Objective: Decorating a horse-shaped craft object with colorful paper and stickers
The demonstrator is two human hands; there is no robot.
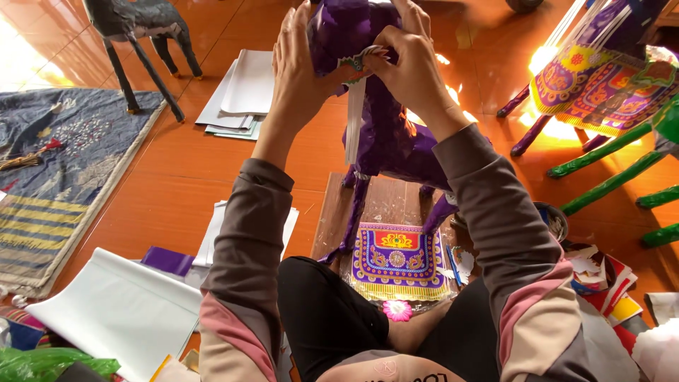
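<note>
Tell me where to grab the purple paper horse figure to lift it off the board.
Probably best: take the purple paper horse figure around its body, coming from above with a hand on each flank. The thin legs look flimsy, and the left hand and right hand are at its neck, where a paper ornament sits.

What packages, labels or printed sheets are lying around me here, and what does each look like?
Decorative printed panel: on the board under the purple paper horse, rectangular, purple with yellow fringe.
Matching panels: upper right, purple, yellow, red.
Green plastic bag: bottom left, crumpled.
No screens or signs.
</note>
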